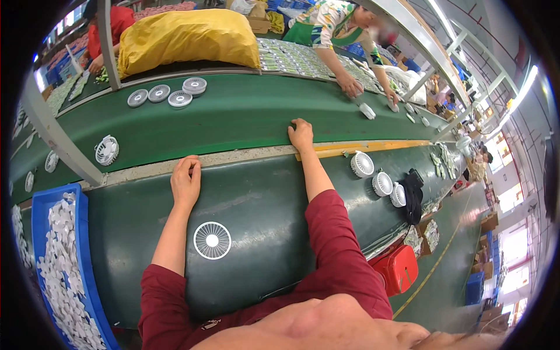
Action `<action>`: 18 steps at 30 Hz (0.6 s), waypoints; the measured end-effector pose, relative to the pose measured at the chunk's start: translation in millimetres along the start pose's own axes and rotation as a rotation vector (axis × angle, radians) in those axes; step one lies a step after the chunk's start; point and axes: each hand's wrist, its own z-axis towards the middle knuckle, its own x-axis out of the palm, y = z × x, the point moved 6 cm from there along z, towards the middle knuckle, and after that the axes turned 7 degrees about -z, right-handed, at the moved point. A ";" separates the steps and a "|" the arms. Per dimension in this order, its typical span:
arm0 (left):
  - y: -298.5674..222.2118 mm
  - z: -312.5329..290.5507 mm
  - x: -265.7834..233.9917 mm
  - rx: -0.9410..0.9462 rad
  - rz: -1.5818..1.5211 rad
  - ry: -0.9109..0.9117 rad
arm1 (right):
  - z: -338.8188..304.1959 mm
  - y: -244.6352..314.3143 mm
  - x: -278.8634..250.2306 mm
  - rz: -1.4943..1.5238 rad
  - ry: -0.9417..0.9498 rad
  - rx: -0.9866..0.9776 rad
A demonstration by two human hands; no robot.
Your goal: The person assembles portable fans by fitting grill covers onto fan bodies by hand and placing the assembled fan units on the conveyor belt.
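My left hand (186,182) rests on the pale ledge along the near side of the green conveyor belt (245,111), its fingers loosely bent with nothing visible in them. Farther right, my right hand (301,135) lies at the belt's near edge, fingers loosely bent and apart from any object. On the dark green worktable (256,233), a round white fan grille (212,240) with radial spokes lies flat between my forearms. Several white round fan housings (382,184) stand on the table to the right of my right forearm.
A blue bin (84,256) of white plastic parts stands at left. Grey-and-white round fan parts (180,98) and a white fan housing (107,150) lie on the belt. Across it, a person (335,35) handles white parts beside a yellow sack (189,42). A red stool (398,269) stands right.
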 end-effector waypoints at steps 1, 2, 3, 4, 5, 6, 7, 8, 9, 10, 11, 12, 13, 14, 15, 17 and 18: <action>-3.2 0.0 -0.5 -0.019 -0.023 0.008 | 0.1 -0.8 1.7 -0.003 -0.023 -0.006; -4.4 0.5 0.3 -0.020 -0.029 0.016 | 1.2 -1.7 5.0 -0.006 -0.021 -0.006; -3.3 1.1 0.6 -0.033 -0.024 0.023 | 2.0 -6.3 4.8 -0.012 -0.019 -0.002; -0.5 -0.3 -3.6 -0.052 -0.008 0.019 | 3.1 -5.5 7.3 -0.017 -0.044 -0.018; -0.1 -0.8 -8.1 -0.050 0.003 0.014 | 4.3 5.9 14.7 -0.004 -0.061 -0.047; 2.2 -0.3 -6.5 0.001 0.010 -0.003 | 6.2 6.4 12.7 0.013 -0.053 -0.079; 5.5 -0.5 -6.5 0.048 0.026 -0.026 | 5.4 8.0 10.0 -0.006 -0.085 -0.122; 7.6 -2.1 -8.9 0.028 0.009 -0.032 | 2.0 13.5 10.7 0.008 -0.061 -0.120; 6.8 -2.8 -11.7 0.034 0.020 -0.026 | -0.9 20.1 11.4 0.031 -0.018 -0.114; 2.7 -0.8 -5.0 0.030 -0.002 -0.042 | 3.2 6.0 7.4 0.010 -0.005 -0.104; 0.8 0.3 -1.8 0.029 -0.021 -0.055 | 6.2 -2.4 7.0 -0.005 0.026 -0.113; -1.2 1.3 0.3 0.025 -0.027 -0.045 | 5.6 -6.1 6.7 -0.005 0.006 -0.123; -1.8 1.6 1.2 0.024 -0.038 -0.029 | 5.0 -0.5 4.6 -0.010 -0.016 -0.126; -1.9 2.3 1.5 0.017 -0.059 0.005 | 8.4 6.2 8.2 -0.038 0.021 -0.124; -2.1 2.5 -3.1 0.019 -0.060 0.001 | 14.5 19.3 16.4 0.024 0.051 -0.159; -2.1 1.2 -4.0 0.047 -0.005 -0.045 | 23.5 68.0 30.1 0.033 0.088 -0.248; 4.9 0.0 -7.5 0.057 -0.026 -0.084 | 29.0 96.0 42.0 0.009 0.093 -0.244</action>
